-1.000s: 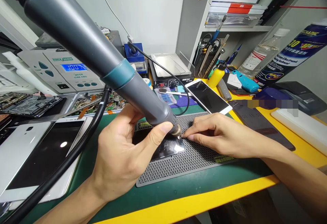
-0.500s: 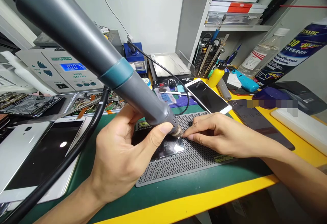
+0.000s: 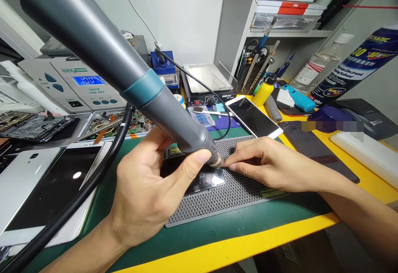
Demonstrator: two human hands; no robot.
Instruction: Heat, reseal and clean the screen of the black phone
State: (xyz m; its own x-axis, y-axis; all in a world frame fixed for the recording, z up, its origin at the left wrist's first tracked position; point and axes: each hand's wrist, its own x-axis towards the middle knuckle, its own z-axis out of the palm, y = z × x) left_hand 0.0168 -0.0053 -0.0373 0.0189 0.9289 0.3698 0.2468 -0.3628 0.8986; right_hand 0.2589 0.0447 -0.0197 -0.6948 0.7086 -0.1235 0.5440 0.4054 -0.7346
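My left hand (image 3: 149, 186) is wrapped round the lower barrel of a grey hot-air gun (image 3: 152, 86) with a teal ring, thumb on the near side, other fingers partly hidden behind. The gun slants down to the right. Its metal nozzle (image 3: 216, 161) ends just over the edge of a dark phone (image 3: 207, 181), which lies on a grey honeycomb mat (image 3: 199, 213). My right hand (image 3: 269, 163) is closed, thumb and forefinger pinched together right beside the nozzle. What sits between those fingertips is too small to make out.
A black hose (image 3: 102, 169) curves across the left, over white phones (image 3: 34, 181). Behind stand a hot-air station (image 3: 83, 86) and a small heating plate (image 3: 208, 82). A white phone (image 3: 255, 115) lies beyond the mat. At right are a dark phone (image 3: 320, 148) and a spray can (image 3: 354, 65).
Both hands and the hot-air gun stay almost where they were. The whole view has shifted very slightly.
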